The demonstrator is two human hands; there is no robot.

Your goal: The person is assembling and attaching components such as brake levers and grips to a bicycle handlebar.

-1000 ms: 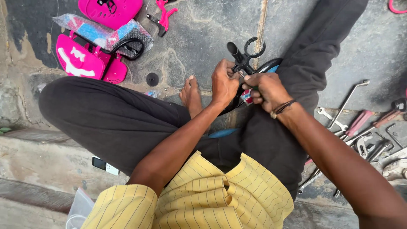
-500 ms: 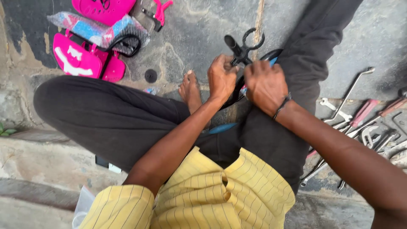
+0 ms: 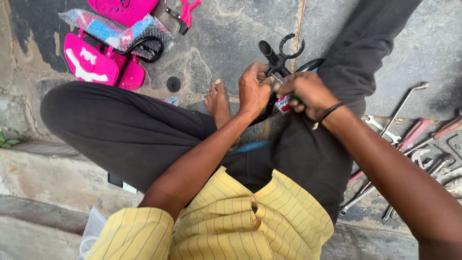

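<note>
I sit cross-legged on a stone floor. My left hand point(image 3: 253, 90) grips a black metal bracket point(image 3: 280, 55) with a short tube and an open ring clamp at its top. My right hand point(image 3: 304, 92) is closed beside it on a small tool with a green handle, pressed to the same part; a black band sits on that wrist. A black curved piece point(image 3: 310, 63) with a coloured sticker lies under both hands, across my right leg. My bare foot point(image 3: 218, 102) rests just left of the hands.
Pink plastic parts point(image 3: 94, 65) and a bubble-wrapped bundle point(image 3: 115, 32) lie at the upper left, with a pink lever point(image 3: 183, 13) nearby. Several spanners and screwdrivers point(image 3: 409, 139) are scattered on the floor at the right. A small black disc point(image 3: 173, 84) lies near my knee.
Both hands have stayed on the black bracket, with small shifts of the fingers. The camera view has drifted slightly, so the tools at the right sit lower in the picture.
</note>
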